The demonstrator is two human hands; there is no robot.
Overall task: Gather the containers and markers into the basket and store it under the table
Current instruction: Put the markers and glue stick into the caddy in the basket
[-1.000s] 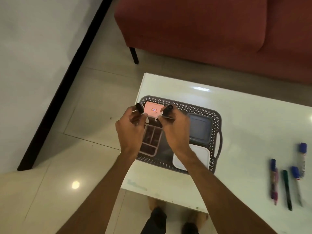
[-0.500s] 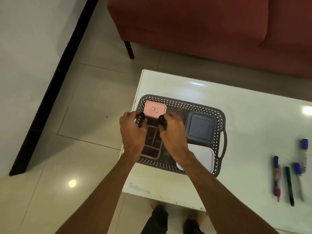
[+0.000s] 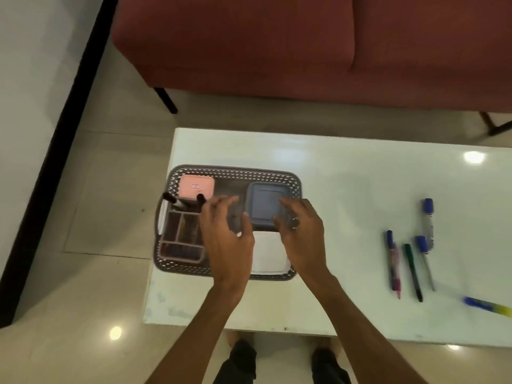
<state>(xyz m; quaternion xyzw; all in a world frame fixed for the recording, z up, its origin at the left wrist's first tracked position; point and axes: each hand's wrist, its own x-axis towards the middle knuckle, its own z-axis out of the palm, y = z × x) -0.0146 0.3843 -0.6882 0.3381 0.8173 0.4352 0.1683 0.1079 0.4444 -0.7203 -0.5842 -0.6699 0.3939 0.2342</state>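
Head view is looking down on a white worktop [image 3: 346, 189] with a dark basket [image 3: 235, 171] sitting at its 9 o'clock end. Inside the basket, a pink box [image 3: 196, 187] is lying at 11 o'clock, a blue tub [image 3: 266, 206] at 1 o'clock, a white tub [image 3: 268, 256] at 5 o'clock and a divided tray [image 3: 180, 236] at 7 o'clock. Two black markers [image 3: 199, 199] are standing or leaning between the pink box and the tray.

Left hand [image 3: 227, 234] is hovering over the basket's middle with fingers [image 3: 224, 202] spread loosely, holding nothing. Right hand [image 3: 302, 231] is hanging over the blue tub's 3 o'clock edge, fingers curled half open and also empty, though blur is hiding whether they are touching the lid.

Loose markers [image 3: 410, 259] are lying well apart from the basket toward 3 o'clock, in a rough row, and a blue and yellow pen [image 3: 487, 306] is sitting at the 4 o'clock edge of the view. So the gathering looks only partly done.

Risks, as I judge them: the round markers are likely to roll if swept up carelessly, and the pen near the worktop's near edge could drop to the floor. The two black markers look poorly settled and could tip out when the basket is being lifted or tilted to go under the worktop.
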